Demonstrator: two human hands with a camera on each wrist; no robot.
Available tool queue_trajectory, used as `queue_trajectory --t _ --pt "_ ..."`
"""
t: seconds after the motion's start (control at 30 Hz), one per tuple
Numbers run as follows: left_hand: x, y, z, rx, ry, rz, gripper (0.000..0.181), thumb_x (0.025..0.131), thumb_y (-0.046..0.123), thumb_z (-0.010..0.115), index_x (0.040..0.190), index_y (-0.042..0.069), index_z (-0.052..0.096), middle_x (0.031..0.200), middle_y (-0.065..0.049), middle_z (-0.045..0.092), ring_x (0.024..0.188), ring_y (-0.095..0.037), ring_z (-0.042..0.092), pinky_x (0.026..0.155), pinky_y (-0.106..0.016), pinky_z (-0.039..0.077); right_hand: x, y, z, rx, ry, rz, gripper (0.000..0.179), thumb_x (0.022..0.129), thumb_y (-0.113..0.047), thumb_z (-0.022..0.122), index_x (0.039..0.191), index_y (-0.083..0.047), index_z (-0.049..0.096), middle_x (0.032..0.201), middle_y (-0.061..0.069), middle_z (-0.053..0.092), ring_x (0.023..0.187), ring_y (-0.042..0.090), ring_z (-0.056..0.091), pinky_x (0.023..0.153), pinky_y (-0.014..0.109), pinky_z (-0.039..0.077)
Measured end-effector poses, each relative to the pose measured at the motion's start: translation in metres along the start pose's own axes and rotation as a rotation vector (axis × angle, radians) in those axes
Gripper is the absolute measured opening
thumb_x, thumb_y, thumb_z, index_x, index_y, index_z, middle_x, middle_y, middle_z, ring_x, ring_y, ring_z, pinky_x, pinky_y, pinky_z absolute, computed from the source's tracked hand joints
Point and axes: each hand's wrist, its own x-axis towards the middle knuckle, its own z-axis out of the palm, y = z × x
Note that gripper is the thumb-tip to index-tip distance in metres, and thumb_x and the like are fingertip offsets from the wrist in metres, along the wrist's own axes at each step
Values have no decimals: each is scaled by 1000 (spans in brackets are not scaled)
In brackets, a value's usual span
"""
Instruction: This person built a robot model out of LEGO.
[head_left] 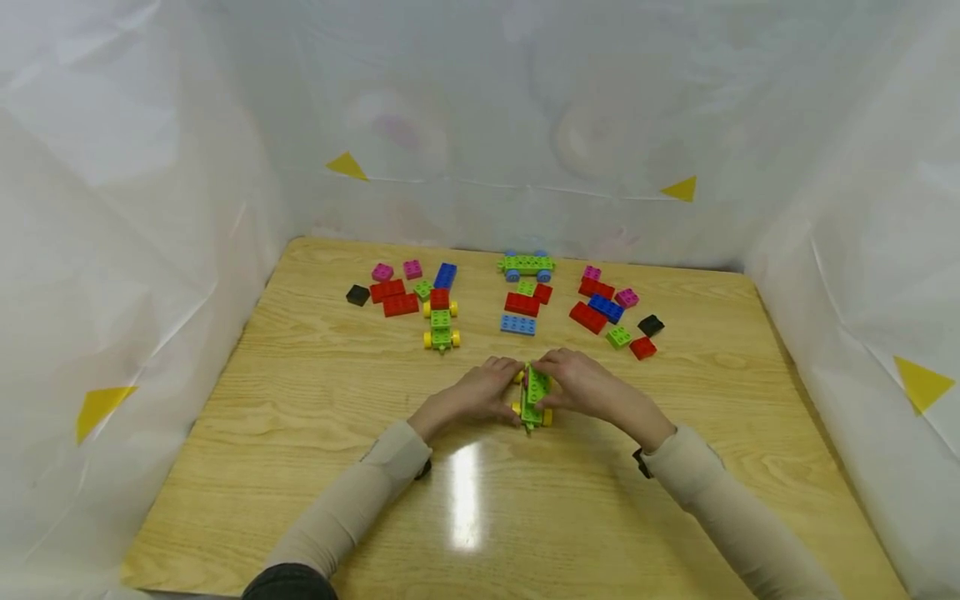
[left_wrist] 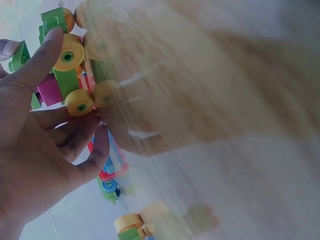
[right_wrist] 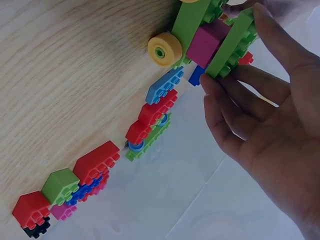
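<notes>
A green wheeled base (head_left: 529, 417) with yellow wheels stands on the table between both hands. My left hand (head_left: 480, 390) grips it from the left, thumb by one wheel (left_wrist: 69, 52) and fingers by the other. A magenta brick (right_wrist: 206, 45) sits on the studs of the base. Over that brick lies a long green brick (right_wrist: 234, 44), tilted in the right wrist view. My right hand (head_left: 588, 385) pinches this green brick between thumb and fingers at its two ends.
Another green base with yellow wheels (head_left: 441, 321) carries a red brick, left of centre. A green base with blue wheels (head_left: 527, 265) stands at the back. Loose bricks lie around: a light blue brick (head_left: 518, 325), red bricks (head_left: 588, 317) and black bricks (head_left: 358, 295).
</notes>
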Motion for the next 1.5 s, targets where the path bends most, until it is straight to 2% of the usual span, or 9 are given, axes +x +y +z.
queue_trajectory --t 0.17,0.4,0.63,0.8,1.03,1.3,1.5 --pt "1 0 -1 2 -1 -16 97 77 50 76 150 6 29 150 -8 35 136 -24 32 107 -43 34 1 0 1 -3 12 -3 60 79 -34 79 125 1 62 117 15 62 107 31 58 94 46 47" --pt "2 2 1 2 -5 2 97 78 51 75 150 6 29 150 -9 35 136 -24 32 107 -43 35 2 -2 -1 -6 -21 12 59 79 -33 80 123 2 62 114 15 62 104 30 58 92 45 49" --pt "4 0 -2 -7 12 -7 99 77 51 76 151 7 27 151 -8 34 137 -24 31 108 -44 34 7 -4 -3 -19 12 9 58 78 -31 81 121 3 63 112 16 63 102 31 59 90 45 49" --pt "2 0 -4 -13 4 -10 98 77 51 76 151 7 28 151 -8 34 137 -24 31 108 -43 33 10 -5 -2 -16 3 37 57 77 -31 81 120 3 64 113 16 64 104 32 59 91 45 49" --pt "1 -2 2 -12 -1 -6 97 77 51 76 150 7 29 150 -9 35 136 -24 32 108 -43 33 10 -9 4 -38 -8 64 55 75 -32 82 118 0 66 109 14 64 102 31 58 87 44 50" --pt "0 -2 3 -6 0 -16 98 77 51 77 150 7 29 150 -8 35 136 -23 32 108 -43 33 10 -6 4 -6 24 29 55 73 -31 84 114 1 68 104 13 65 95 28 59 81 41 52" --pt "0 -1 2 -4 -3 -15 97 76 51 77 150 7 30 149 -8 36 135 -23 33 108 -43 34 10 -4 3 7 15 43 55 73 -33 83 114 1 68 105 11 65 96 27 61 83 41 52"
